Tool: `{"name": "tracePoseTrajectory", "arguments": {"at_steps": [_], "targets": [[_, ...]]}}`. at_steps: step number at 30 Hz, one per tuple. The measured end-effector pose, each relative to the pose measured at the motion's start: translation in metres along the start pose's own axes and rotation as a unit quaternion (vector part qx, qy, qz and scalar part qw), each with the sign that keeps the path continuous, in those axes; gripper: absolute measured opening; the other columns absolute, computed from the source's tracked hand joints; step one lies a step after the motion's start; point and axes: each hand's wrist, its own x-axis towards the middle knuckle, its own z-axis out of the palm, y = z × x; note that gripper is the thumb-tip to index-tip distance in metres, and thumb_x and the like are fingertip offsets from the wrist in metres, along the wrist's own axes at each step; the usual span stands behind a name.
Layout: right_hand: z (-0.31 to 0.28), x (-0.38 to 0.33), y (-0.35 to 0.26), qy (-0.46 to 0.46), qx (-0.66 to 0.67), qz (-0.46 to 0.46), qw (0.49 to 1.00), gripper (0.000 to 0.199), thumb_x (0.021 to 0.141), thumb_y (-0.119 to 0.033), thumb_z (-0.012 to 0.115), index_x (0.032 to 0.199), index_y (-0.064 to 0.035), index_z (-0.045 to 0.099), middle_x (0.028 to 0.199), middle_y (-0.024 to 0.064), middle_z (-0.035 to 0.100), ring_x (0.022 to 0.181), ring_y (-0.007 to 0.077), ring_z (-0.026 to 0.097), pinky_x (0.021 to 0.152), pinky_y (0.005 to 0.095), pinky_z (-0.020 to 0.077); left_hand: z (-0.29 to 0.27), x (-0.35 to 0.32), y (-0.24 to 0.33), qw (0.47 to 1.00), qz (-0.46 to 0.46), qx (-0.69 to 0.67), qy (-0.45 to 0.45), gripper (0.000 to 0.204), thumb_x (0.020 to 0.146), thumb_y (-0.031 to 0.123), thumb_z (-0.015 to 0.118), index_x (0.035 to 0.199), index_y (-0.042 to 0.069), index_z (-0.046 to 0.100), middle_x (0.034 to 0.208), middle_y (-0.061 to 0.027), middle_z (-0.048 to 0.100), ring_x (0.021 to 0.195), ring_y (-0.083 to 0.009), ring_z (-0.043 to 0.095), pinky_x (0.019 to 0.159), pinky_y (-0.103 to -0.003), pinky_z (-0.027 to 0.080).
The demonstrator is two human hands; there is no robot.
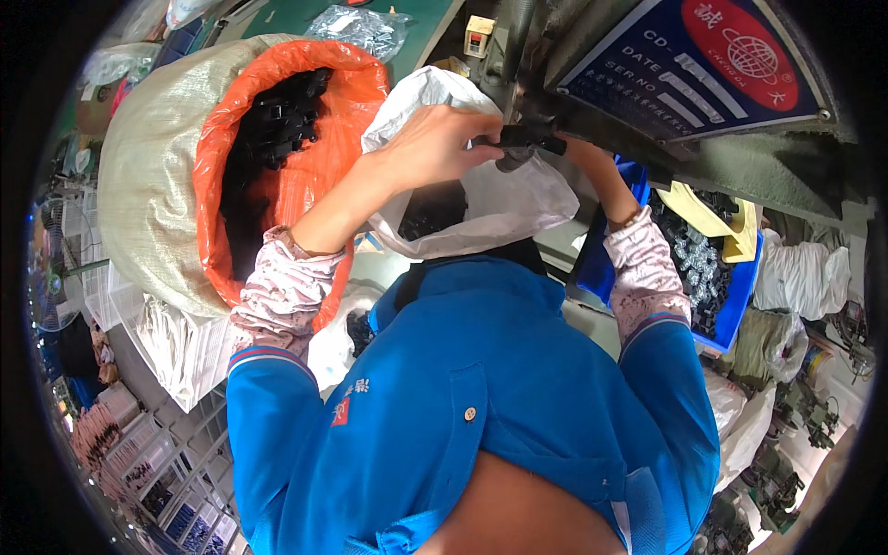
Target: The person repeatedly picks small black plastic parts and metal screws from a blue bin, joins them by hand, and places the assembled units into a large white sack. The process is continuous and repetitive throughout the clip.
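At twelve o'clock the left hand (446, 139) pinches a black piece (514, 138), likely light, stiff, best held endwise; the half-hidden right hand (583, 153)'s grip I can't tell.

A blue shirt (555, 370) meets 2 pale patterned sleeves (289, 282).

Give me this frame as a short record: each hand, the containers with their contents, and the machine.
Left hand: fingers curled at a dark cylindrical part; grip unclear
Right hand: at the far side of that part, fingers mostly hidden
Below the hands: open white plastic bag with black pieces inside
On the left: beige woven sack, orange plastic liner folded over its mouth, black plastic pieces inside
On the right: blue plastic bin holding clear and black small pieces
Upper right: dark-green metal machine with blue-and-red plate
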Motion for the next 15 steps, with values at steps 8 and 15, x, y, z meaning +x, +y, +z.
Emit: {"name": "tracePoseTrajectory", "arguments": {"at_steps": [8,15], "targets": [[0.023,-0.015,0.027,-0.040,-0.041,0.015,0.998,0.040,0.090,-0.017,0.057,0.130,-0.0142,0.058,0.126,0.0191,0.060,0.117,0.0377,0.055,0.099,0.0459,0.0422,0.012,-0.008,-0.013,0.999,0.027,-0.020,0.036,0.019,0.081,0.017,0.073,0.092,0.005,0.062,0.077,-0.0144,0.064,0.070,-0.0348,0.063,0.060,-0.042,0.048],[0.076,-0.002,0.084,-0.070,-0.087,0.089,0.990,0.041,0.089,-0.015,0.057,0.129,-0.0136,0.057,0.120,0.0211,0.062,0.113,0.0405,0.056,0.094,0.0466,0.0460,0.016,-0.039,-0.015,0.988,0.061,0.049,0.131,0.029,0.082,0.024,0.072,0.106,0.012,0.061,0.091,-0.0093,0.066,0.077,-0.0331,0.064,0.065,-0.043,0.051]]}}
